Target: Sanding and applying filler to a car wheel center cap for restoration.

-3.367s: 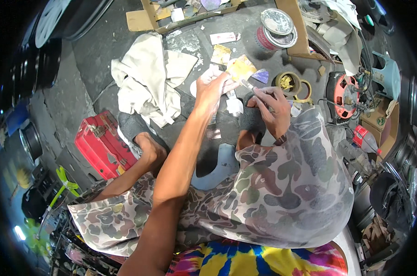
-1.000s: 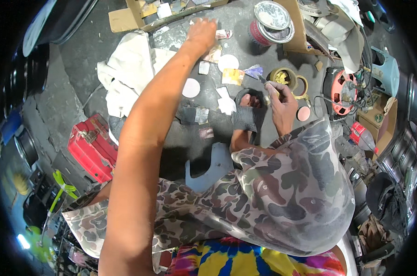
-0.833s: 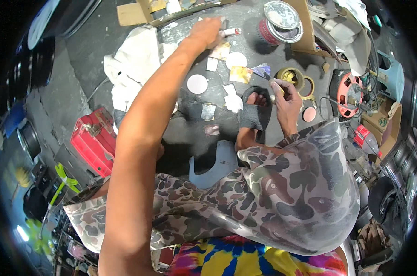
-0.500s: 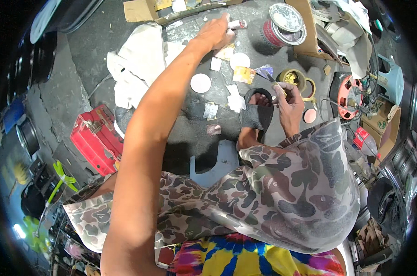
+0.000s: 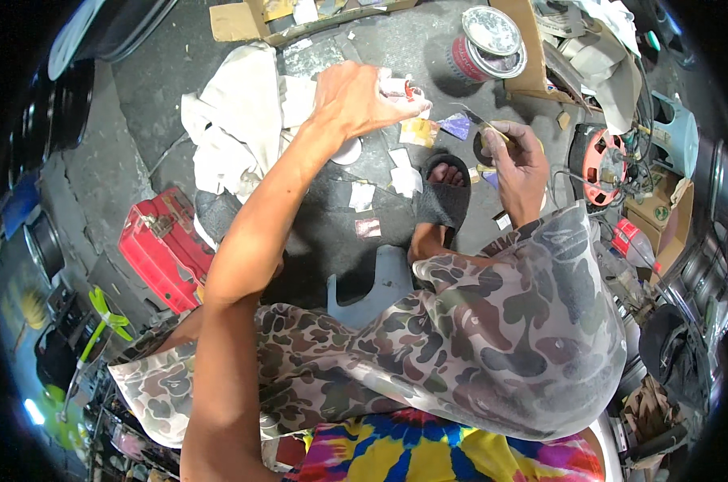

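Observation:
My left hand [image 5: 354, 98] is closed around a small white tube [image 5: 393, 85], which has red near its end; the fingers cover part of it. Lower right of it, my right hand [image 5: 524, 173] grips a thin-bladed putty knife [image 5: 478, 117], its blade pointing up and left and its yellowish handle mostly behind the fingers. Beneath the two hands lie a yellow-stained sheet of sandpaper [image 5: 418, 131], a purple piece [image 5: 456, 124] and several white scraps [image 5: 406, 180]. Tape rolls are mostly hidden behind my right hand.
An open tin [image 5: 468, 66] carries a smeared lid [image 5: 492, 30] at the far right, beside a cardboard box [image 5: 515, 18]. White cloth [image 5: 227, 112] and a red toolbox [image 5: 169, 249] are on the left. An orange-and-black reel [image 5: 603, 167] with cables stands right. My sandalled foot [image 5: 446, 189] is between.
My left hand has drawn the tube nearer, from beside the tin toward my right hand. My right hand has risen slightly with the putty knife, now covering more of the tape rolls.

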A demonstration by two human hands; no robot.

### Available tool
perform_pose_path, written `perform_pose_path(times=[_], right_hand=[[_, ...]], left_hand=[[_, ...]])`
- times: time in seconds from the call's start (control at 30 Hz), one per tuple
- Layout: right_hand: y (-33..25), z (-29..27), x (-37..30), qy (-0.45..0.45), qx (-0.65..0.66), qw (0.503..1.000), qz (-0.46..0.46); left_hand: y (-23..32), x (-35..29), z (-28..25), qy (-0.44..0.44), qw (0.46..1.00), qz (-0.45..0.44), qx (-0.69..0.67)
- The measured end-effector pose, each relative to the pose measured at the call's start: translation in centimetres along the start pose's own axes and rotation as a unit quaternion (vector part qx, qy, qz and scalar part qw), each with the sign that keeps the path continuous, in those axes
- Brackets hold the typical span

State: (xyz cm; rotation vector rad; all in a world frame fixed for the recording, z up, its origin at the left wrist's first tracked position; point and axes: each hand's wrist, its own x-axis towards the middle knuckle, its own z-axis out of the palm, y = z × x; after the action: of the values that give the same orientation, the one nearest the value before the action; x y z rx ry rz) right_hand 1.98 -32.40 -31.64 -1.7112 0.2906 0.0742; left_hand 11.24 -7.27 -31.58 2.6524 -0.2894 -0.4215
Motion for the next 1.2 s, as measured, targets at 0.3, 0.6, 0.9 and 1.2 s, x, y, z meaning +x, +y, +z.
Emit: perform_pose_path(times=[0.3,0.6,0.9,1.2], right_hand=[[-5.1,1.4,0.6,-0.061,-0.250,0.948,-0.188],[-5.5,3.3,0.2,-0.027,-0.212,0.964,-0.156],[-5.2,3.0,0.8,-0.049,-0.230,0.950,-0.207],[-3.1,1.6,1.2,-0.087,0.023,0.995,0.054]], left_hand=[[0.8,-0.1,-1.2,-0.009,0.991,0.061,0.115],[1.6,-1.0,-1.7,0.029,0.998,0.043,0.044],[1.2,-1.3,-1.4,0.022,0.997,0.055,0.056],[1.6,-0.8,-1.2,-0.019,0.997,0.049,0.058]])
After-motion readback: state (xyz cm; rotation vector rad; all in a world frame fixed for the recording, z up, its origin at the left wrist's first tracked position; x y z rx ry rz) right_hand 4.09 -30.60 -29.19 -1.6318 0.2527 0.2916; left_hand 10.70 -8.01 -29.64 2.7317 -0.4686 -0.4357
